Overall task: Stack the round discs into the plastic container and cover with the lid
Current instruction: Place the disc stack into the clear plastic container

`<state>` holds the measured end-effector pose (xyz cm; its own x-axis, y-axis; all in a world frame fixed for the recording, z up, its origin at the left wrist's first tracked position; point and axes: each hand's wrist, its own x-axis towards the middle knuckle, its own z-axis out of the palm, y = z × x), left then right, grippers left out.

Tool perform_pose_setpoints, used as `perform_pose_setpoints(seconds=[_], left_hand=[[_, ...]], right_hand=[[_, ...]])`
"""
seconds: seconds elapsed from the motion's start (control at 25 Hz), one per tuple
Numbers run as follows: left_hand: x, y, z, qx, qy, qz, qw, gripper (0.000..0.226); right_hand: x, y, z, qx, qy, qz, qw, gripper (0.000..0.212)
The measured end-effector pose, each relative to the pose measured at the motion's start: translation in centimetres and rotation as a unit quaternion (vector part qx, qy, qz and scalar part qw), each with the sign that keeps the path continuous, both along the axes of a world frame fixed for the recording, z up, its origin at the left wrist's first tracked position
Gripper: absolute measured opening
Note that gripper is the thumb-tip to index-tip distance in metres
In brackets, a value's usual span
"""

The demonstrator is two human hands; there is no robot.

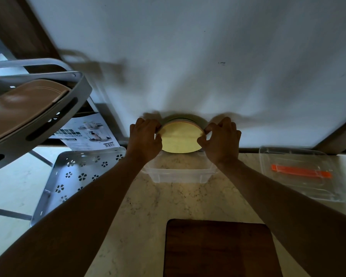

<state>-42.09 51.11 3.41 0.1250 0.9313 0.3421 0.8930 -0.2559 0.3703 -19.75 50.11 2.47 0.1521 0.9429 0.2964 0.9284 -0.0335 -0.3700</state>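
Note:
A stack of round discs (180,138) with a yellow one on top and pink and green edges behind it is held between both hands, tilted toward me, over the far side of the clear plastic container (180,174). My left hand (145,138) grips the stack's left edge and my right hand (221,138) grips its right edge. The container stands on the marble counter, close to the wall. Its clear lid (300,184) with an orange clip (301,171) lies on the counter to the right.
A dark wooden cutting board (218,248) lies near the counter's front edge. A grey perforated tray (76,176) leans at the counter's left. A grey rack with a brown plate (28,106) stands further left, above a printed box (88,132). A white wall is directly behind.

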Motion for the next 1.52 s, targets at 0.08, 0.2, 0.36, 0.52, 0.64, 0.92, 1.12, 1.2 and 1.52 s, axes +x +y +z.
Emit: perform_pose_setpoints(seconds=[0.08, 0.2, 0.36, 0.52, 0.64, 0.92, 1.12, 1.2, 1.52], left_hand=[[0.06, 0.01, 0.01, -0.001, 0.005, -0.005, 1.0, 0.019], [0.09, 0.18, -0.12, -0.002, 0.012, -0.001, 1.0, 0.021], [0.13, 0.34, -0.35, -0.002, 0.032, 0.008, 0.999, 0.017], [0.05, 0.35, -0.5, 0.005, 0.041, 0.016, 0.999, 0.013], [0.08, 0.39, -0.52, 0.004, 0.053, 0.018, 0.998, 0.011], [0.06, 0.23, -0.38, 0.009, 0.021, 0.017, 1.0, 0.016], [0.15, -0.14, 0.09, 0.005, -0.012, 0.002, 1.0, 0.019], [0.19, -0.12, 0.16, -0.002, -0.014, 0.004, 1.0, 0.019], [0.06, 0.66, -0.64, -0.009, 0.029, 0.022, 0.999, 0.014]], right_hand=[[0.0, -0.03, 0.04, 0.001, 0.005, 0.001, 1.0, 0.025], [-0.05, -0.01, 0.0, -0.002, 0.004, -0.003, 1.0, 0.025], [-0.07, 0.12, -0.05, -0.013, -0.014, 0.005, 1.0, 0.023], [0.0, 0.25, -0.12, -0.007, -0.032, 0.004, 0.999, 0.023], [-0.03, 0.19, -0.12, 0.0, -0.046, 0.002, 0.999, 0.022], [0.0, 0.14, -0.1, 0.0, -0.024, 0.004, 1.0, 0.023], [-0.09, 0.08, -0.02, -0.009, -0.012, 0.006, 1.0, 0.025], [-0.08, 0.03, 0.0, -0.009, -0.011, 0.007, 1.0, 0.025], [0.04, -0.07, 0.13, -0.004, -0.028, 0.006, 1.0, 0.024]])
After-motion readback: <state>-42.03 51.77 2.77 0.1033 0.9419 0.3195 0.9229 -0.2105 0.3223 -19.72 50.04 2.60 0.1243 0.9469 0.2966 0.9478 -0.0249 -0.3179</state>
